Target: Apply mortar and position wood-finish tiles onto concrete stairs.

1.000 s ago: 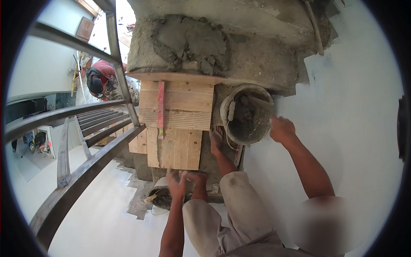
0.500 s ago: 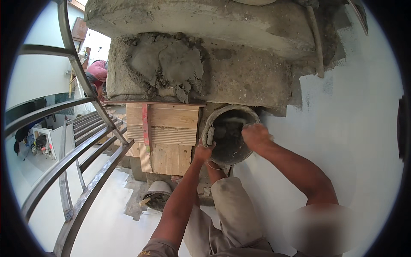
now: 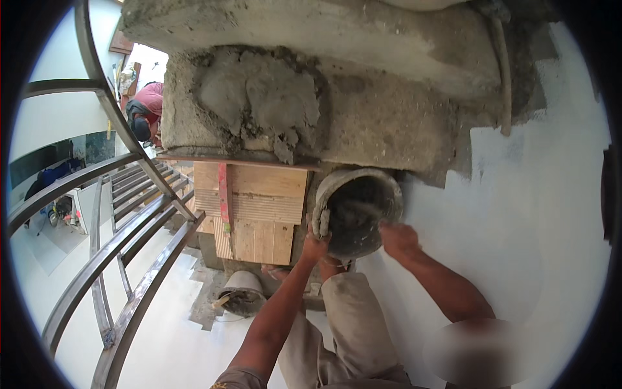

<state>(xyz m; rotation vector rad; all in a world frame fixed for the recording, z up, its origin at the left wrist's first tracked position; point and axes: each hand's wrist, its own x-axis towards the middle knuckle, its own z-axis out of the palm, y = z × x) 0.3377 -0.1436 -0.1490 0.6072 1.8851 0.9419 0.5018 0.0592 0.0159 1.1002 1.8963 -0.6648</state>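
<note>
Head cam only here: the left hand (image 3: 315, 246) is gripping the rim of a mortar-caked bucket (image 3: 357, 211), fingers curled over its edge, holding it up just under the rough concrete ledge (image 3: 363, 123). The right hand (image 3: 399, 238) is pressing against the bucket's right side, but its fingers are hard to make out, so can't tell how tight. Another bucket (image 3: 241, 293) is sitting on the floor below, partly hidden.

Rough grey concrete slab (image 3: 363, 97) at upper centre carries a wet, lumpy mortar patch (image 3: 259, 104). Mortar-crusted bucket (image 3: 356, 211) (matt grey). Pale raw wooden boards (image 3: 253, 211) at centre; dull metal railing (image 3: 123, 227) at left; smooth white wall (image 3: 518, 214) at right.
</note>
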